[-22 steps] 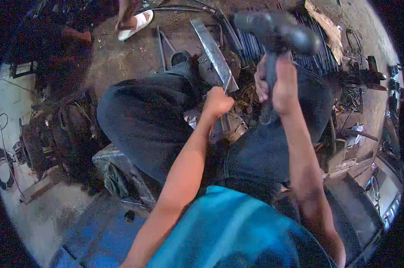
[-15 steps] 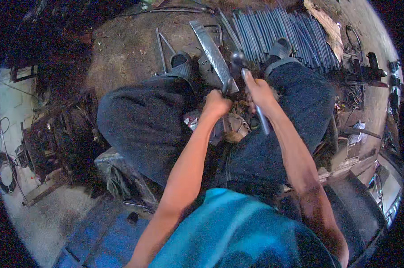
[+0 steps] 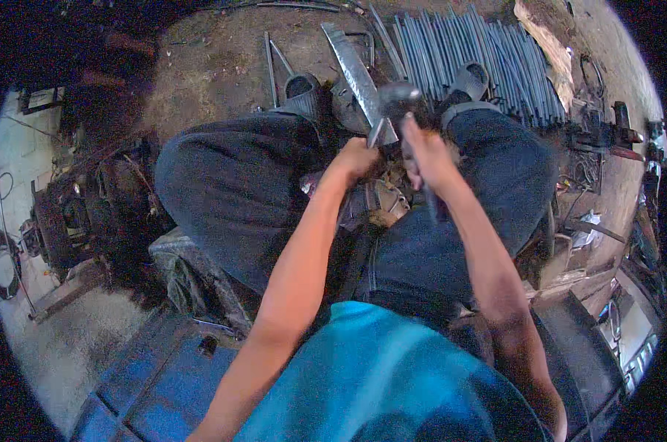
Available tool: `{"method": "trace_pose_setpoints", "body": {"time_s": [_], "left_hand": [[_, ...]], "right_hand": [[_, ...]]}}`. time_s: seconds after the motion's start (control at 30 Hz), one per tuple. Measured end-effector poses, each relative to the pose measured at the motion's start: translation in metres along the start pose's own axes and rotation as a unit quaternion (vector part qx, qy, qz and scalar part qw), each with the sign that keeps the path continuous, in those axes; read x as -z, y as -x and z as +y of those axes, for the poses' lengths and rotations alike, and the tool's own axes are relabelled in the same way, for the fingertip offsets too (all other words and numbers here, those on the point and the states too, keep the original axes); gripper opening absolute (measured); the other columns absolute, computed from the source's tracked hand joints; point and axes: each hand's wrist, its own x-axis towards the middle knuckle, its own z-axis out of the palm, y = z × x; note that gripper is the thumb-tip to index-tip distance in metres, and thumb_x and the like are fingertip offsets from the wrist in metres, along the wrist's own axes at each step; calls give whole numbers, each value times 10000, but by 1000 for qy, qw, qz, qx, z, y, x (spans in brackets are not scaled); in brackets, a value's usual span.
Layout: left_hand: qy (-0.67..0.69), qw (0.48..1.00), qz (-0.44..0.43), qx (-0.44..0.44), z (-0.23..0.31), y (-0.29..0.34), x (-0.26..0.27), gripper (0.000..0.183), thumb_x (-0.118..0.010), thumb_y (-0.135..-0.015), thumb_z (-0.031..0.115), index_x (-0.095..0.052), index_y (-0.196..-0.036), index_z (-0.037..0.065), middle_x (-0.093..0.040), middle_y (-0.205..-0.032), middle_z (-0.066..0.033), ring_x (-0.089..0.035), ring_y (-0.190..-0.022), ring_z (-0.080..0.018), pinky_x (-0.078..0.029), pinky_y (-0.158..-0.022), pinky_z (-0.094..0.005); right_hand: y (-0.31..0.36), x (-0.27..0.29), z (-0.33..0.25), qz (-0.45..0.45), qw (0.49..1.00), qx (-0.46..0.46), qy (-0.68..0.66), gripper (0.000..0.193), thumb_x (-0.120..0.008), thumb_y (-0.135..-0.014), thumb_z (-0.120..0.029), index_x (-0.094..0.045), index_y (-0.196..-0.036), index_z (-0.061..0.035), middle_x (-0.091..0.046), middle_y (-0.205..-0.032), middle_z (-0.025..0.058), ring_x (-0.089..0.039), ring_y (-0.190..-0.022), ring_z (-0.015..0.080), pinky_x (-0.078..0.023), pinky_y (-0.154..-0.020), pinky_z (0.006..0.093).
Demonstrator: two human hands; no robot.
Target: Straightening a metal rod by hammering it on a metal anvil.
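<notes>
My left hand (image 3: 358, 160) is closed round a short steel tool (image 3: 377, 131), whose upper end overlaps the near end of a long flat metal blade (image 3: 352, 70). Whether the tool is a chisel or part of a pair of tongs I cannot tell. The blade is shiny and dented and points away from me, between my feet. In my right hand (image 3: 431, 160) is a hammer (image 3: 399, 94), blurred by motion, its dark head beside the blade's near end. Whatever supports the blade is mostly hidden by the hands.
Many grey metal rods (image 3: 481, 62) lie in a row beyond my right foot. Thin metal bars (image 3: 270, 70) lie near my left foot. Scraps and a crumpled rag (image 3: 389, 205) sit between my legs. Dark machinery (image 3: 75, 221) stands at the left, loose tools (image 3: 588, 158) at the right.
The hammer head has come nearer and blurs just right of the blade's near end. My left hand and its tool have shifted slightly. The whole view has tilted a little.
</notes>
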Motion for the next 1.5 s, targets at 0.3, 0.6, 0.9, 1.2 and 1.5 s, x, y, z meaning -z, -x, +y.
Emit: {"method": "trace_pose_setpoints", "body": {"time_s": [0.3,0.6,0.9,1.2,1.5], "left_hand": [[79,996,-28,2,4,6,2,76,-605,-721,71,-576,-709,2,-519,-568,-55,-484,-453,-154,-362,-417,-355],[-44,987,-106,-112,-22,-14,10,78,-595,-762,48,-526,-734,70,-474,-575,-11,-468,-469,-109,-338,-386,-320],[88,996,-28,5,-6,-2,3,53,-563,-820,107,-568,-772,85,-516,-625,-17,-468,-528,-105,-363,-442,-316],[182,979,-59,66,9,14,7,81,-599,-761,73,-531,-804,59,-487,-606,-14,-465,-491,-124,-344,-379,-308],[-11,997,68,-36,-16,1,6,280,-578,-829,220,-628,-921,-40,-643,-732,-86,-596,-647,-216,-468,-602,-376]], "right_hand": [[21,5,-64,-30,997,56,-43,582,-432,-907,-640,-474,-821,-65,-394,-505,-4,-382,-351,89,-326,-333,229],[28,2,-51,-25,990,122,-59,557,-423,-942,-585,-528,-771,-66,-439,-526,0,-404,-401,89,-327,-376,253],[14,17,-44,30,998,26,-42,544,-468,-919,-594,-494,-709,-93,-447,-527,-7,-406,-375,94,-337,-356,256],[36,3,-95,-36,951,295,-91,476,-357,-976,-530,-445,-911,-67,-377,-545,17,-360,-387,103,-346,-360,244],[2,-3,-9,-2,999,-41,-12,460,-504,-935,-518,-494,-767,-90,-417,-501,-24,-389,-377,91,-313,-356,276]]}}
